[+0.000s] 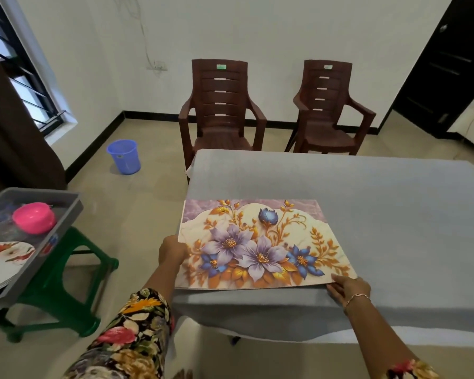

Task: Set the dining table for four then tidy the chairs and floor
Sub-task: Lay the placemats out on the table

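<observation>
My left hand (173, 251) is gripping the floral placemat (260, 244) by its left edge | my right hand (349, 289) is pinching its near-right corner | I am squaring it at the near-left corner of the grey table (367, 201) | plates (6, 255) are waiting in the side tray (66, 212)

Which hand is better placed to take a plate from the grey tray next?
The left hand, probably: the tray with the plates stands on its side, while the right hand is across the placemat.

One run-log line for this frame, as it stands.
step: laying placemat | left hand: grips mat's left edge | right hand: pinches near-right corner | table: grey cloth, one mat | plates: in tray
</observation>
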